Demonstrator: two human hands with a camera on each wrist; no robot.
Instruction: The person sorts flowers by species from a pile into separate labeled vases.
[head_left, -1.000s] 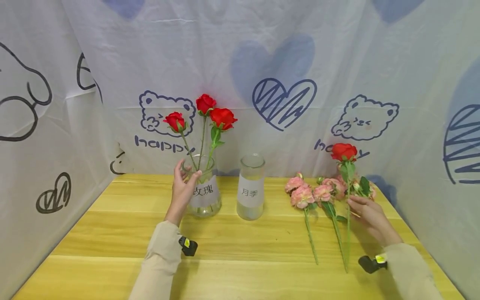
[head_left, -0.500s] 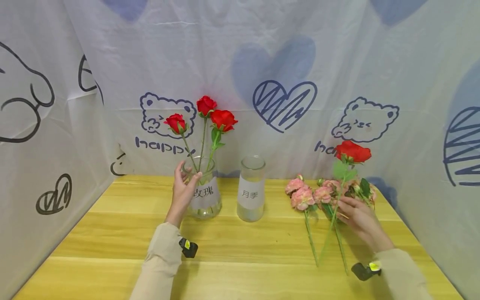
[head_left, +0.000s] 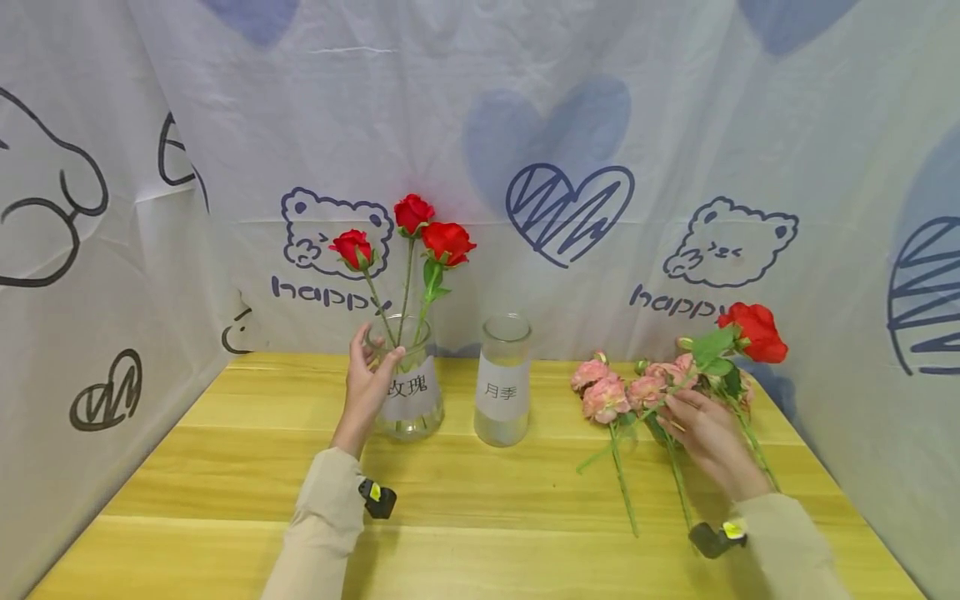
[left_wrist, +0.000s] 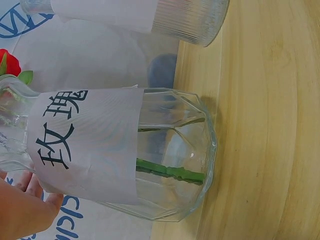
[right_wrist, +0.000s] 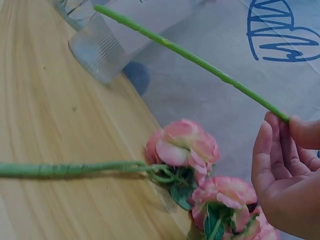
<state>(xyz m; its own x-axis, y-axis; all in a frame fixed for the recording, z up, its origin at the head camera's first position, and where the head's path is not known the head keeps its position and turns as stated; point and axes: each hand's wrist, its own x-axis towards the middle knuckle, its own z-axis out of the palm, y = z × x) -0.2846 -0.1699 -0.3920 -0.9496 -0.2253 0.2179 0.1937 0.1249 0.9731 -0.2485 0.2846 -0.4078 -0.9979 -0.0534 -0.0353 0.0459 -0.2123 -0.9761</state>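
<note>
My left hand point(head_left: 378, 352) grips the neck of a faceted glass vase point(head_left: 411, 396) with a white paper label. Three red roses point(head_left: 420, 233) stand in it. In the left wrist view the same vase point(left_wrist: 165, 155) shows green stems point(left_wrist: 170, 170) inside, with my left hand point(left_wrist: 25, 210) at its neck. My right hand point(head_left: 675, 408) pinches the stem of a fourth red rose point(head_left: 753, 332), which is tilted with its bloom up and to the right. In the right wrist view my right hand point(right_wrist: 285, 125) pinches that stem point(right_wrist: 190, 57) above the pink flowers point(right_wrist: 185, 145).
A second labelled glass vase point(head_left: 502, 379) stands empty beside the first, and also shows as the ribbed vase point(right_wrist: 105, 45). Several pink flowers point(head_left: 607, 392) with long stems lie on the wooden table point(head_left: 480, 517). Printed cloth walls close in the back and both sides.
My right hand has tipped the red rose from upright to leaning right; its bloom dropped rightward and its stem end swung up and left. My left hand stayed on the vase.
</note>
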